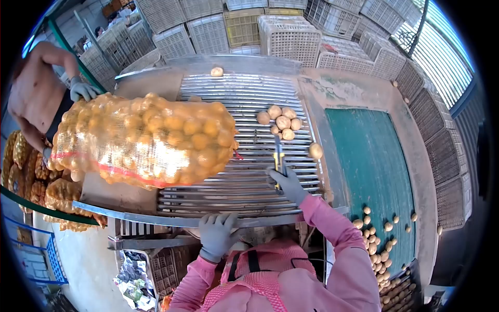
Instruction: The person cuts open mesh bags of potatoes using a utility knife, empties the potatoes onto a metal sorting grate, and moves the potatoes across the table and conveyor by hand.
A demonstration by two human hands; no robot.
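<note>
My right hand (289, 186), in a grey glove, is closed around a yellow-and-black hand tool (279, 158) whose grey tip points away from me; its exact kind is hard to make out. The tool is above the metal roller table (244, 179), just short of several loose potatoes (283, 122). My left hand (217, 236), also gloved, rests with its fingers laid over the front metal edge (176, 220) of the table. A large orange mesh sack (150, 138) full of potatoes lies on its side on the table's left half.
A co-worker (41, 88) with gloved hands stands at the sack's left end. Right of the rollers runs a green conveyor belt (364, 156) with many potatoes near its lower end. Stacked plastic crates (291, 39) line the back and right. Filled sacks (67, 195) lie at left.
</note>
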